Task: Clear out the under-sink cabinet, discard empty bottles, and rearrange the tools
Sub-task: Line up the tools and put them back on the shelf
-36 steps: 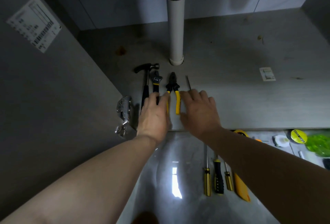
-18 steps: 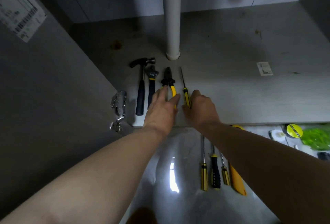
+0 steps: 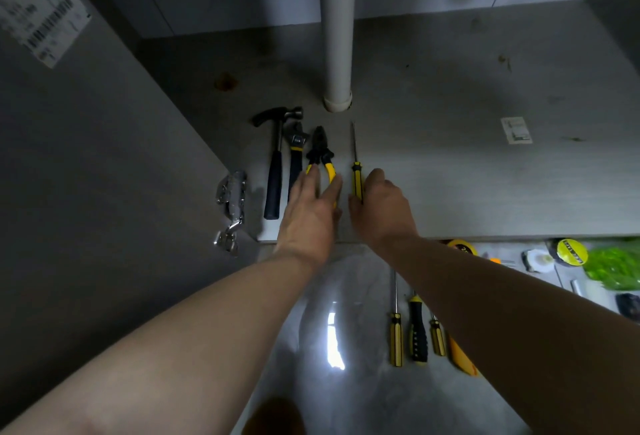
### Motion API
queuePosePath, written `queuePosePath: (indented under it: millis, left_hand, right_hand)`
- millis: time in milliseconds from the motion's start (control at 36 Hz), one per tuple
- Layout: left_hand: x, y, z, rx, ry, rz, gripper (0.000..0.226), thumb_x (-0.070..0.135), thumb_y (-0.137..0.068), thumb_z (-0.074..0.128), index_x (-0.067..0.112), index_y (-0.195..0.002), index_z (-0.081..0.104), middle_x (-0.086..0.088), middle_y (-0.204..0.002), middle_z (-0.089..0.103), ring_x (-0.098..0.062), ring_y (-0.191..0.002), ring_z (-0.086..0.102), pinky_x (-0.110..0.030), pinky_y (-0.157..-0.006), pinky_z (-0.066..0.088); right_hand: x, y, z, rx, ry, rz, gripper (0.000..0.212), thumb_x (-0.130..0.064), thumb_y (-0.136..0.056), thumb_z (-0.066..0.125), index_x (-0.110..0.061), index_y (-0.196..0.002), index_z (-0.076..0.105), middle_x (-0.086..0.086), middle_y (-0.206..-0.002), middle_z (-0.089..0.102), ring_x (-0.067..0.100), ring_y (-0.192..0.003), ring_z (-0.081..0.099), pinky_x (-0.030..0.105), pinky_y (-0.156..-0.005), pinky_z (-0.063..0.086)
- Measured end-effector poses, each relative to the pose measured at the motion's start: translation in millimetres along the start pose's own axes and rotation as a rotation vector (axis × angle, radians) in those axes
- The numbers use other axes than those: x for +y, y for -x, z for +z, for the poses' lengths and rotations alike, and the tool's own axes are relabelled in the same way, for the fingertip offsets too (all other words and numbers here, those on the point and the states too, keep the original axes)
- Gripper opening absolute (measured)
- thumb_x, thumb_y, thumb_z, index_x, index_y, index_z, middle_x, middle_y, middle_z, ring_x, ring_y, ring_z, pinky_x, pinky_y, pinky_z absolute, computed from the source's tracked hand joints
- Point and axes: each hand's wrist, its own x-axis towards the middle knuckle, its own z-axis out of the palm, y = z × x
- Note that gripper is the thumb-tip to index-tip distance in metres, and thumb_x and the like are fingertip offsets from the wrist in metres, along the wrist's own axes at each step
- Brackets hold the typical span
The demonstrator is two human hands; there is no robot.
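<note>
On the grey cabinet floor [image 3: 467, 174] four tools lie in a row, tips pointing to the back: a black hammer [image 3: 275, 171], an adjustable wrench [image 3: 295, 154], yellow-handled pliers [image 3: 320, 152] and a yellow-and-black screwdriver [image 3: 356, 174]. My left hand [image 3: 308, 212] lies with straight fingers on the pliers' handles and hides their lower ends. My right hand [image 3: 384, 209] has its fingers curled and pinches the lower end of the screwdriver's handle.
A white drain pipe [image 3: 337, 36] stands just behind the row, and a metal hinge [image 3: 232, 202] sits on the left wall. On the shiny floor outside lie three screwdrivers [image 3: 396, 334], a yellow knife [image 3: 462, 358], a tape roll [image 3: 571, 251] and a green bag [image 3: 616, 268].
My right hand drew back from lying flat over the screwdriver, uncovering it, and now curls at its handle. My left hand shifted right from the wrench onto the pliers' handles.
</note>
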Motion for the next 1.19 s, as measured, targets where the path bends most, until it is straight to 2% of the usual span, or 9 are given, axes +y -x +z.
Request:
queuePosePath:
  millis: [389,556,667,806,944,1000,1083,1139,1194]
  left_hand:
    - [1.5,9.2,-0.9,0.043,0.079,-0.033,0.056,0.011,-0.099,0.057,0.018,-0.153,0.043,-0.017,-0.163,0.024,-0.030,-0.152,0.020,-0.042,-0.119,0.034]
    - [11.9,24.6,-4.0,0.151,-0.114,-0.015,0.043,0.022,-0.093,0.063,0.019,-0.135,0.053,-0.007,-0.140,0.044,-0.026,-0.128,0.044,-0.037,-0.100,0.039]
    - [26.3,38.9,-2.8,0.189,-0.208,0.158,0.020,0.020,-0.092,0.056,0.018,-0.112,0.056,-0.005,-0.114,0.050,-0.024,-0.101,0.049,-0.036,-0.084,0.044]
    - [33.8,69.2,19.1,-0.165,-0.194,0.503,0.035,0.016,-0.085,0.066,0.020,-0.112,0.044,-0.004,-0.103,0.052,-0.023,-0.088,0.056,-0.034,-0.071,0.045]
    - [38.9,94.4,52.4,-0.696,0.068,0.179,0.026,0.027,-0.098,0.052,0.019,-0.122,0.051,-0.008,-0.117,0.058,-0.028,-0.105,0.060,-0.037,-0.086,0.051]
    - [44.5,102.4,64.0,-0.739,0.155,0.001,0.023,0.031,-0.096,0.058,0.015,-0.113,0.057,-0.009,-0.110,0.064,-0.028,-0.100,0.063,-0.038,-0.085,0.053]
    - [55.3,109.4,81.0,-0.769,0.205,-0.220,0.024,0.038,-0.091,0.067,0.014,-0.089,0.063,-0.008,-0.096,0.068,-0.024,-0.092,0.066,-0.031,-0.072,0.052]
    - [61.5,114.1,90.4,-0.781,0.230,-0.302,0.030,0.040,-0.087,0.070,0.018,-0.071,0.057,-0.004,-0.080,0.065,-0.021,-0.082,0.064,-0.028,-0.059,0.044]
    - [65.6,117.7,96.2,-0.769,0.249,-0.358,0.032,0.041,-0.085,0.072,0.022,-0.067,0.053,-0.005,-0.082,0.066,-0.022,-0.080,0.063,-0.026,-0.059,0.041]
  right_hand:
    - [-3.8,-6.9,5.5,-0.033,-0.009,0.009,0.033,-0.030,-0.097,0.058,-0.006,-0.114,0.044,0.019,-0.114,0.062,0.040,-0.107,0.060,0.033,-0.073,0.036]
    - [7.5,6.3,-11.3,-0.037,-0.063,-0.060,0.033,-0.038,-0.095,0.061,-0.011,-0.108,0.048,0.014,-0.099,0.066,0.034,-0.093,0.063,0.033,-0.072,0.047]
    - [35.0,29.8,-35.6,-0.078,-0.069,-0.313,0.014,-0.032,-0.096,0.056,-0.019,-0.095,0.050,0.000,-0.076,0.062,0.026,-0.070,0.060,0.037,-0.062,0.049]
    - [80.1,63.1,-48.4,-0.267,0.082,-0.345,0.010,-0.024,-0.093,0.058,-0.021,-0.083,0.058,-0.008,-0.064,0.055,0.017,-0.060,0.056,0.027,-0.057,0.037]
    - [112.5,87.3,-35.4,-0.613,0.226,0.074,0.026,-0.030,-0.093,0.062,-0.005,-0.098,0.070,0.012,-0.095,0.073,0.029,-0.090,0.071,0.037,-0.080,0.058]
    - [122.1,94.1,-28.0,-0.661,0.254,0.159,0.035,-0.038,-0.095,0.061,-0.005,-0.102,0.070,0.013,-0.099,0.073,0.026,-0.092,0.070,0.035,-0.083,0.057]
    - [134.6,104.4,-13.3,-0.690,0.261,0.244,0.035,-0.045,-0.094,0.062,-0.014,-0.081,0.068,0.008,-0.084,0.075,0.014,-0.069,0.069,0.029,-0.070,0.058]
    - [141.6,110.1,-1.0,-0.647,0.191,0.318,0.030,-0.042,-0.089,0.070,-0.016,-0.076,0.063,0.008,-0.078,0.073,0.017,-0.066,0.073,0.031,-0.064,0.061]
    - [144.0,114.9,10.1,-0.606,0.116,0.408,0.028,-0.038,-0.085,0.075,-0.014,-0.080,0.062,0.008,-0.074,0.071,0.018,-0.057,0.072,0.032,-0.056,0.062]
